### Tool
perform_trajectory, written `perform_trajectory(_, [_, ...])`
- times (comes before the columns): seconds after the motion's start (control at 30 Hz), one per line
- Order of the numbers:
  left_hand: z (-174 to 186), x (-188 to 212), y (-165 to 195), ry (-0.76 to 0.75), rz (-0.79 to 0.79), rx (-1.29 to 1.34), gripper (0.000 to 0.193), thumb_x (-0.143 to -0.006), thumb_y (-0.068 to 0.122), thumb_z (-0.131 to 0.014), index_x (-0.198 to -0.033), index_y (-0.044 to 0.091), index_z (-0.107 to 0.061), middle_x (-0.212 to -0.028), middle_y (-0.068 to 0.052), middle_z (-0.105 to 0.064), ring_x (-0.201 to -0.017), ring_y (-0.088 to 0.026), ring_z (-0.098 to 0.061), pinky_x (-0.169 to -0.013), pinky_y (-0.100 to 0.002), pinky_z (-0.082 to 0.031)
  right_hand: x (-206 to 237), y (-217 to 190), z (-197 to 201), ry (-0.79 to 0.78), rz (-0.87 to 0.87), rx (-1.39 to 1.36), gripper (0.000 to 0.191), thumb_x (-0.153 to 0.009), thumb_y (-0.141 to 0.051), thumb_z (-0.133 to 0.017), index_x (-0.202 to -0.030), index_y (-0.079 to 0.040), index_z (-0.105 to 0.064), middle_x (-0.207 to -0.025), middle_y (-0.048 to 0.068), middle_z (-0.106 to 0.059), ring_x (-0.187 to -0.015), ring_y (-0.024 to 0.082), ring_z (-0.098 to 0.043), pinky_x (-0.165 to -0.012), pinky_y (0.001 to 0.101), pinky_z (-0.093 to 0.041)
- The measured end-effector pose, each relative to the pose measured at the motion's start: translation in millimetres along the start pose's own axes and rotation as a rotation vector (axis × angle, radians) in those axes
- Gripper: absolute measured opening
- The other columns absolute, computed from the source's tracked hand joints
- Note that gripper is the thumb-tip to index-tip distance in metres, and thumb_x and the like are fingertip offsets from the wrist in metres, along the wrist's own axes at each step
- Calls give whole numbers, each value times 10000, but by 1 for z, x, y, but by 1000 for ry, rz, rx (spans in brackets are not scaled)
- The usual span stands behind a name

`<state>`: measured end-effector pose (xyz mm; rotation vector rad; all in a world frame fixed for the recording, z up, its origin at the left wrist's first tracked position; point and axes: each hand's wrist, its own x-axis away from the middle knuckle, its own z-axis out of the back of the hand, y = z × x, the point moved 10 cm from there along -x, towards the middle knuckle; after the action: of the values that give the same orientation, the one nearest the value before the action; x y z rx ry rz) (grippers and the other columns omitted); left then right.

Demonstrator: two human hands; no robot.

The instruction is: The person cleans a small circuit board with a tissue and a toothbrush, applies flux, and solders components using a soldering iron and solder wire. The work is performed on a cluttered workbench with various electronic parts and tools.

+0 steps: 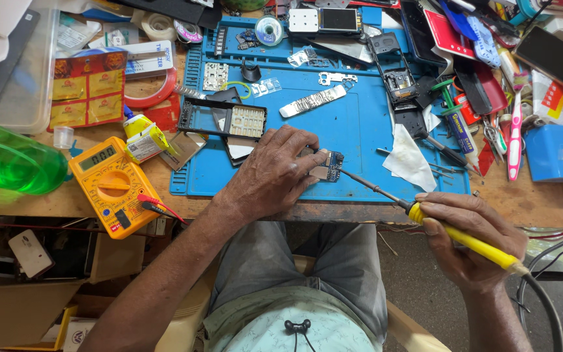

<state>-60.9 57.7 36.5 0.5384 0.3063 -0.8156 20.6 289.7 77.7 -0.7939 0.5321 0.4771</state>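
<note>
Head view: the left hand (274,175) mostly covers the small circuit board (329,165), so only its right edge peeks out, pinned flat under the fingers near the 6 o'clock edge of the blue mat (346,124). The right hand (474,238) has its grip clenched around the yellow soldering iron (470,241), tip touching the board from 4 o'clock, cord cut off at the frame. The clear tub (24,85) at 10 o'clock is too washed out to read inside.

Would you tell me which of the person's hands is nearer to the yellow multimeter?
Left. The left hand rests on the blue mat, just right of the multimeter. The right hand holds the soldering iron much farther right.
</note>
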Motion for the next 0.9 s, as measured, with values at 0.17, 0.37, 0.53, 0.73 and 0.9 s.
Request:
perform_trajectory(0.17, [1, 0, 0, 12, -2, 0, 461, -824, 188, -809, -1257, 97, -680, -1211, -83, -591, -1191, -276, -548, -1028, -459, -432, -2, -3, 1, 9, 13, -7, 113, -1007, -46, -724, -1118, -27, -729, -1092, 134, -748, -987, 175, -754, -885, 266, -616])
perform_trajectory(0.37, [0, 1, -1, 8, -1, -1, 465, -827, 192, -809, -1262, 94, -677, -1211, -85, -590, -1188, -275, -548, -1024, -455, -434, -2, 0, 4, 20, 10, -35, 114, -1001, -54, -716, -1113, -30, -718, -1094, 134, -743, -993, 177, -750, -897, 275, -617])
perform_trajectory(0.53, [1, 0, 0, 16, -4, 4, 463, -830, 196, -809, -1263, 100, -677, -1212, -82, -591, -1180, -273, -549, -1020, -454, -435, -2, -2, 0, 0, 24, -12, 104, -1020, -46, -721, -1121, -25, -726, -1100, 139, -748, -1003, 182, -757, -897, 272, -622])
perform_trajectory(0.73, [3, 0, 2, 18, -17, -5, 454, -830, 191, -805, -1255, 93, -677, -1210, -86, -589, -1181, -277, -551, -1012, -454, -432, -5, -6, 2, 7, 13, 2, 119, -1002, -53, -721, -1118, -28, -728, -1089, 139, -746, -986, 175, -752, -885, 269, -615])
perform_trajectory(0.9, [1, 1, 1, 23, -13, -9, 464, -826, 188, -805, -1261, 88, -676, -1205, -86, -588, -1176, -277, -551, -1013, -453, -432, -5, -6, 1, -14, -10, 25, 83, -1015, -56, -732, -1089, -18, -735, -1095, 134, -754, -981, 168, -756, -888, 259, -617])
